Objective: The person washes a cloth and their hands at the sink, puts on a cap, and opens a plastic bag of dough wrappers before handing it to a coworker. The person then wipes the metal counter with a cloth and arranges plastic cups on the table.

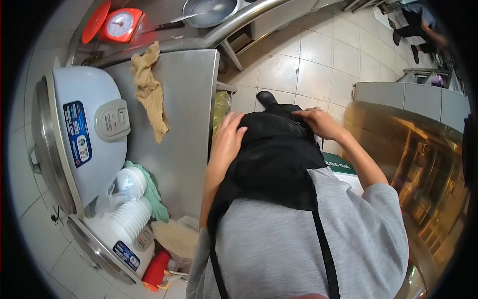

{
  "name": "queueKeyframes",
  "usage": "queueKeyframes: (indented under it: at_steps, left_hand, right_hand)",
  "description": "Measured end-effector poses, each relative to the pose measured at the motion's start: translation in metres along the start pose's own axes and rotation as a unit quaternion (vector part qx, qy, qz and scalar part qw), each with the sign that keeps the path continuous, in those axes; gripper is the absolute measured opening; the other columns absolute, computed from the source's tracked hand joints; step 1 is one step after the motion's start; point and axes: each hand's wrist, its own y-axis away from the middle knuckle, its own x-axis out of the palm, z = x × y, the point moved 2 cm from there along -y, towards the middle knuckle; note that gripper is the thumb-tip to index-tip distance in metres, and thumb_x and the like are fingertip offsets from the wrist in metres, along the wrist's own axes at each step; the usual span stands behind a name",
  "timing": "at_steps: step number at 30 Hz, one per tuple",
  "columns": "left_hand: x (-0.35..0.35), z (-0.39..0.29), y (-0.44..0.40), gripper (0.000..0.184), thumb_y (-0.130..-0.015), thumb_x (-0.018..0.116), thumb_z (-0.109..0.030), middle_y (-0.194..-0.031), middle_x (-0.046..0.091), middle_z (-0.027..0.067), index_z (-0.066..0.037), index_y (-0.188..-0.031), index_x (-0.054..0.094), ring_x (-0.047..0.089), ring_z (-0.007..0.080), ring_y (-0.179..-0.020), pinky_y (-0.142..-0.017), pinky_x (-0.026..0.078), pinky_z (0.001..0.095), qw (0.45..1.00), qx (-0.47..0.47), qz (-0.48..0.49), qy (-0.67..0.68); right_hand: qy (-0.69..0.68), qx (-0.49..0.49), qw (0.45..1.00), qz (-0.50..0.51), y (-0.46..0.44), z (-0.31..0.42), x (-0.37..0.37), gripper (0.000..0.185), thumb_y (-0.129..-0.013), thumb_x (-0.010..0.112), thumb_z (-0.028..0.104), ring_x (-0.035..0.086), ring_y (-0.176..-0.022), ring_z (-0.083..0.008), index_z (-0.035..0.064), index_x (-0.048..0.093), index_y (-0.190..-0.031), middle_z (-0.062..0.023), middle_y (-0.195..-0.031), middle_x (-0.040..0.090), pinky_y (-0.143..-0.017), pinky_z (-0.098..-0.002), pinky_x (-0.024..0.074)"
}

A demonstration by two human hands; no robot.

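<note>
A black apron point(271, 174) covers my front, over a grey T-shirt. My left hand point(229, 134) lies against the apron's left side with its fingers stretched out and the thumb apart. On the opposite side, my right hand point(319, 122) has its bent fingers closed on the apron's upper right edge. Part of those fingers is hidden by the hand itself. Beside my left arm stands a steel table point(186, 104) with a crumpled tan cloth point(149, 92) on it.
Two lidded rice cookers point(94, 84) stand at left, near stacked white bowls point(130, 217) and a green cloth point(155, 194). A red scale point(119, 25) and a metal pan point(211, 12) are at the back. A glossy tiled counter point(413, 99) borders my right; another person point(418, 30) is far off.
</note>
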Motion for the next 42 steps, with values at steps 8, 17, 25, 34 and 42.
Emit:
queueKeyframes:
  at_steps: [8,17,25,34,42]
  left_hand:
    - [0.024,-0.018,-0.015,0.023,-0.081,0.052,-0.01,-0.11,0.052,0.0115,-0.004,-0.103,0.056,0.043,0.0296,-0.108,-0.085,0.036,0.0371,0.995,0.101,-0.002,-0.004]
    - [-0.019,-0.005,-0.015,0.02,-0.082,0.05,-0.008,-0.098,0.058,0.015,-0.002,-0.1,0.057,0.055,0.0307,-0.089,-0.079,0.042,0.0339,0.997,-0.023,-0.024,0.064]
    - [-0.015,-0.01,0.036,0.016,-0.084,0.05,-0.01,-0.09,0.059,0.0118,-0.002,-0.095,0.058,0.057,0.0234,-0.077,-0.068,0.044,0.0283,0.987,-0.048,-0.088,0.123]
    - [0.011,-0.001,0.076,0.046,-0.087,0.046,-0.023,-0.119,0.038,0.0259,0.005,-0.121,0.031,0.042,0.0372,-0.109,-0.089,0.035,0.0402,0.986,-0.161,-0.027,-0.017]
    - [0.111,0.136,0.081,0.071,-0.086,0.032,-0.054,-0.126,0.038,0.0163,0.005,-0.125,0.032,0.039,0.0254,-0.116,-0.097,0.032,0.033,0.619,-0.367,-0.078,0.69]
  right_hand:
    - [0.001,0.054,0.998,-0.033,0.013,0.012,-0.022,0.036,-0.076,0.059,0.039,0.047,-0.096,-0.0293,0.0041,0.066,-0.081,-0.0127,-0.095,0.058,-0.085,-0.0369,0.0377]
    - [-0.148,0.228,0.957,0.096,-0.011,0.015,-0.012,0.029,-0.071,0.067,0.032,0.048,-0.056,-0.013,0.0039,0.062,-0.064,-0.005,-0.056,0.053,-0.055,-0.0268,0.0399]
    - [0.038,0.128,0.99,-0.051,-0.047,0.038,0.001,0.023,-0.067,0.064,0.031,0.054,-0.08,-0.0237,0.0085,0.066,-0.067,-0.0101,-0.07,0.061,-0.079,-0.0377,0.0363]
    - [0.054,-0.21,0.975,0.048,-0.145,0.127,0.102,0.017,-0.064,0.064,0.023,0.055,-0.079,-0.0282,0.0061,0.064,-0.066,-0.0119,-0.074,0.06,-0.077,-0.0391,0.0385]
    - [-0.16,0.133,0.97,0.125,-0.109,-0.01,0.052,0.065,-0.079,0.044,0.058,0.057,-0.09,-0.028,-0.0008,0.058,-0.102,-0.0181,-0.097,0.06,-0.082,-0.034,0.0421]
